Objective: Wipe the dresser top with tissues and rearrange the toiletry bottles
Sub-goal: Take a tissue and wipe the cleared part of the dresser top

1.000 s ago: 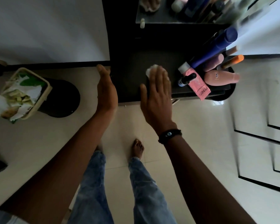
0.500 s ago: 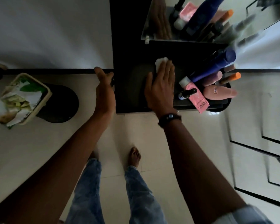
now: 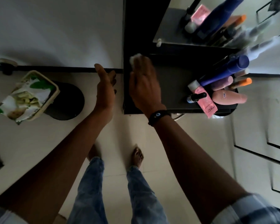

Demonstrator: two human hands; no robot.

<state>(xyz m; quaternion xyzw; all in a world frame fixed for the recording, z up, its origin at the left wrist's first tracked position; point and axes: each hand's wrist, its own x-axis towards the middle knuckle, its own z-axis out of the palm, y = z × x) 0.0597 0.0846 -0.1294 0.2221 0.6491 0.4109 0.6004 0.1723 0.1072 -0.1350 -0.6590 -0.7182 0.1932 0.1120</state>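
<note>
Pressing down flat, the right hand (image 3: 144, 88) lays its fingers nearly straight over a white tissue (image 3: 133, 59). It grips nothing and only pins the tissue to the dresser top (image 3: 173, 81) at about ten o'clock on that dark surface, with a crumpled edge showing past the blurred fingertips. The left hand (image 3: 106, 88) hangs at nine o'clock, just off the dresser's left edge, open and empty; whether it touches the side I cannot tell. A blue bottle (image 3: 225, 70), pink tube (image 3: 204, 97), peach bottle (image 3: 226, 97) and small dropper bottle (image 3: 196, 97) huddle at three o'clock, the tube overhanging the front edge. Wiping looks under way on the bare left and middle. The patch beneath the bottles is likely unwiped, and the rearranging seems not yet begun.
</note>
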